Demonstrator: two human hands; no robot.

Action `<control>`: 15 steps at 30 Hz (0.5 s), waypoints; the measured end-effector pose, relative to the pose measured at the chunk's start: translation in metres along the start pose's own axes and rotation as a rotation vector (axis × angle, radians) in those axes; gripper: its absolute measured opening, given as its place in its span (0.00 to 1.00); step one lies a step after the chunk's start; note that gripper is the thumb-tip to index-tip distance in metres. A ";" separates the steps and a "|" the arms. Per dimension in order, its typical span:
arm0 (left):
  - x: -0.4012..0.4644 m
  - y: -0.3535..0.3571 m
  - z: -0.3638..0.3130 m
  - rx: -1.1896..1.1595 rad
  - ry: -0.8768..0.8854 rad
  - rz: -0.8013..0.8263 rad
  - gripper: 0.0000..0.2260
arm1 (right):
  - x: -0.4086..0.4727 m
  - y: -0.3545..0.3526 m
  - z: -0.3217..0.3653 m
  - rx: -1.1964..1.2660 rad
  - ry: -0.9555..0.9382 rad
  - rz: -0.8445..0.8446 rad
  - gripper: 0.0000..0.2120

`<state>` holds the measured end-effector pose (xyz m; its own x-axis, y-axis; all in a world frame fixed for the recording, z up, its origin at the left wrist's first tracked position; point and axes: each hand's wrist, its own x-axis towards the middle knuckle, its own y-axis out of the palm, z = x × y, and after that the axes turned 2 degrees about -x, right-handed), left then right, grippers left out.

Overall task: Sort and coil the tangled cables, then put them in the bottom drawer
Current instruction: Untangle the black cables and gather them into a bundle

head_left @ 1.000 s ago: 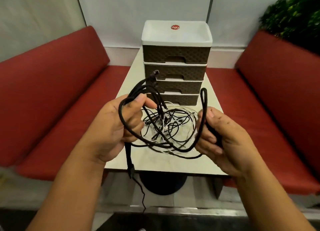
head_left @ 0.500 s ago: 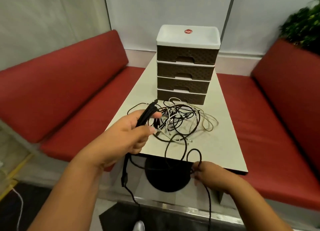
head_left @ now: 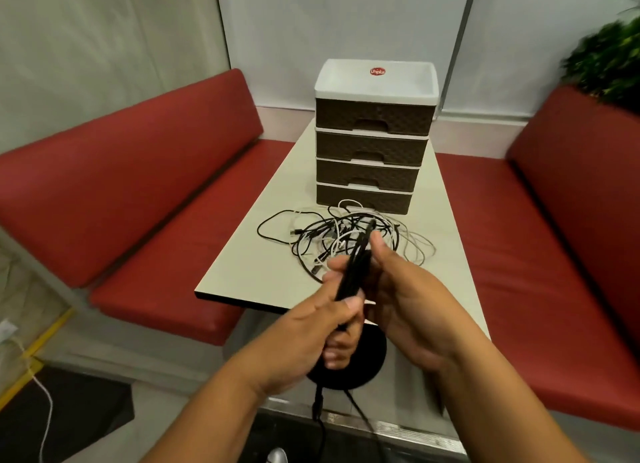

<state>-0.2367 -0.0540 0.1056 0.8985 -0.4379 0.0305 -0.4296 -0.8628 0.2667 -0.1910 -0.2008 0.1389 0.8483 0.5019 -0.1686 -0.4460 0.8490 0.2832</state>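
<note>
Low in the centre of the frame, both hands meet over the near edge of the pale rectangular table [head_left: 263,254]. The left hand [head_left: 311,338] is clenched around a folded bundle of thick black cable [head_left: 356,265], thumb pressed across the strands, and the bundle stands up slanting toward the upper right. The right hand [head_left: 408,310] wraps the same bundle from the right side, its thumb raised beside the top of the loops. Two loose black ends of that cable hang below the left hand toward the floor at the bottom of the frame.

Just beyond the hands, in the middle of the frame, lies the tangled heap of thin black and white cables [head_left: 332,237], spread on the table directly in front of the drawer unit. The four-drawer plastic unit with brown woven-look fronts and a white top [head_left: 374,140] stands at the far end of the table; its bottom drawer [head_left: 363,199] is closed, with a white cable loop touching its front. Red padded benches [head_left: 138,185] flank the table on both sides.
</note>
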 end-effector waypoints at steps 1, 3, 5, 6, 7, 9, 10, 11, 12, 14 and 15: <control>0.000 0.001 0.002 0.040 -0.008 0.006 0.05 | -0.001 0.002 0.002 0.034 -0.029 -0.035 0.25; 0.002 0.003 0.006 0.124 -0.035 0.015 0.07 | -0.003 0.002 0.004 0.065 -0.077 -0.077 0.17; 0.003 -0.001 0.009 0.195 -0.081 0.003 0.09 | -0.006 -0.001 0.003 0.043 -0.103 -0.084 0.11; 0.003 -0.005 0.010 0.225 -0.110 -0.012 0.10 | -0.007 -0.001 0.002 0.030 -0.114 -0.089 0.10; 0.004 -0.009 0.011 0.245 -0.129 -0.025 0.12 | -0.008 -0.001 0.001 0.012 -0.130 -0.096 0.10; 0.007 -0.017 0.010 0.220 -0.130 -0.098 0.17 | -0.009 0.000 0.000 -0.075 -0.185 -0.110 0.11; 0.009 -0.020 0.005 0.204 -0.109 -0.163 0.17 | -0.009 -0.001 -0.002 -0.144 -0.222 -0.110 0.11; 0.011 -0.021 -0.002 0.192 -0.064 -0.232 0.17 | -0.009 -0.001 -0.003 -0.222 -0.256 -0.097 0.12; 0.013 -0.020 -0.009 0.173 -0.010 -0.292 0.17 | -0.009 0.000 -0.005 -0.302 -0.278 -0.074 0.11; 0.017 -0.014 -0.022 0.116 0.076 -0.332 0.17 | -0.008 0.004 -0.009 -0.431 -0.279 -0.038 0.11; 0.019 -0.008 -0.028 0.128 0.100 -0.323 0.18 | -0.007 0.006 -0.011 -0.483 -0.271 -0.026 0.12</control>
<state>-0.2140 -0.0481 0.1314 0.9915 -0.1157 0.0601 -0.1238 -0.9801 0.1551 -0.2035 -0.1972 0.1313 0.8755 0.4734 0.0968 -0.4499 0.8717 -0.1942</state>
